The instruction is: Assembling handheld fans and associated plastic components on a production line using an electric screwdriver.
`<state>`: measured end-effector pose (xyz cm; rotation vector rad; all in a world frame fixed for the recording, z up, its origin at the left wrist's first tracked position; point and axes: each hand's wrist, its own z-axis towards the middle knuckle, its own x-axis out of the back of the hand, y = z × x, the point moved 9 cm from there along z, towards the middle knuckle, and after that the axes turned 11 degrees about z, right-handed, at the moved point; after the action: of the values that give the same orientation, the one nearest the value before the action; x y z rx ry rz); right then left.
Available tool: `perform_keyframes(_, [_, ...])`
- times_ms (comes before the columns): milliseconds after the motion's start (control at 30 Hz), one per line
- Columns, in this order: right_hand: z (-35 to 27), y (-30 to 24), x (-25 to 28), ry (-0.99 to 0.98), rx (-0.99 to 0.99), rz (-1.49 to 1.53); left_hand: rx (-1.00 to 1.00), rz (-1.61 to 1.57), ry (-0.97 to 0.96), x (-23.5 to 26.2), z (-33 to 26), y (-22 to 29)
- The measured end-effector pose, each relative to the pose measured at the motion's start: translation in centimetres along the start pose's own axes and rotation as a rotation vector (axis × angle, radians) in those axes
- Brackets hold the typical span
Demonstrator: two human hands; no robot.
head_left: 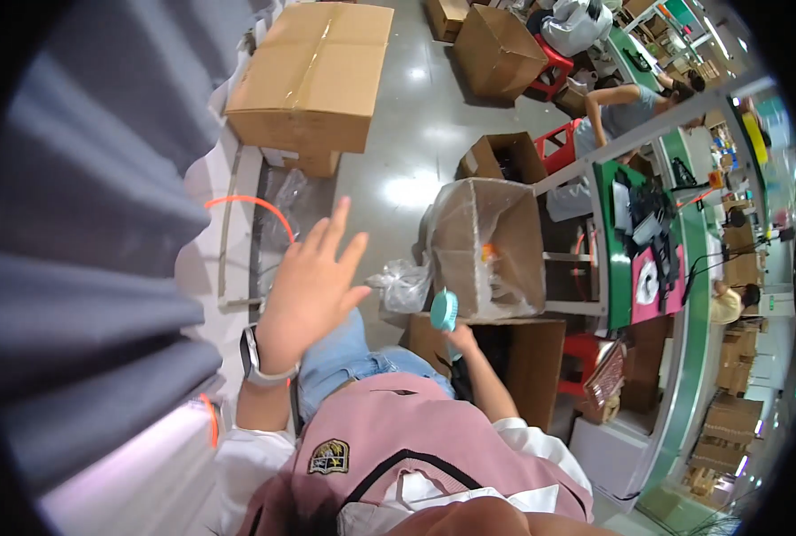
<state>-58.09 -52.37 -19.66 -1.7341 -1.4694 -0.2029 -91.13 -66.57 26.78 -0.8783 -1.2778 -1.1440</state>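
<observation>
My left hand (313,284) is raised in front of me with its fingers spread, holding nothing; a white-banded watch (253,355) is on that wrist. Lower and to the right, my right hand (460,339) is closed around what looks like a small teal handheld fan (444,311). Its round, ribbed head points up and away from me, while most of the grip is hidden by my fingers. Just beyond the fan stands an open carton (514,241) lined with clear plastic, holding a small orange item. Crumpled clear plastic (404,286) lies beside the carton.
Grey curtain (103,223) hangs along my left. A large taped carton (313,71) stands ahead, with an orange cable (255,201) nearer me. Another open box (541,357) is by my right side. Green workbenches (617,259) run along the right, where other people (626,107) sit.
</observation>
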Motion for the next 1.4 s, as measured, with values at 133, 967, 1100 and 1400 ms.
perform_keyframes(133, [-0.4,1.6,0.7,-0.032,-0.375,0.085,0.159,0.110,-0.432,-12.2,6.6,-8.2])
perform_keyframes(967, [65.6,-36.4,64.0,0.397,0.131,0.854,-0.487,-0.265,-0.789,-35.0,86.2,-5.1])
perform_keyframes(1100, [73.0,-36.5,67.1,0.429,0.086,0.930,-0.575,-0.031,-0.849,-39.7,99.7,-4.0])
perform_keyframes(1400, [84.3,-32.9,81.0,0.481,-0.037,1.435,-0.498,-0.702,-1.005,-46.7,128.8,11.5])
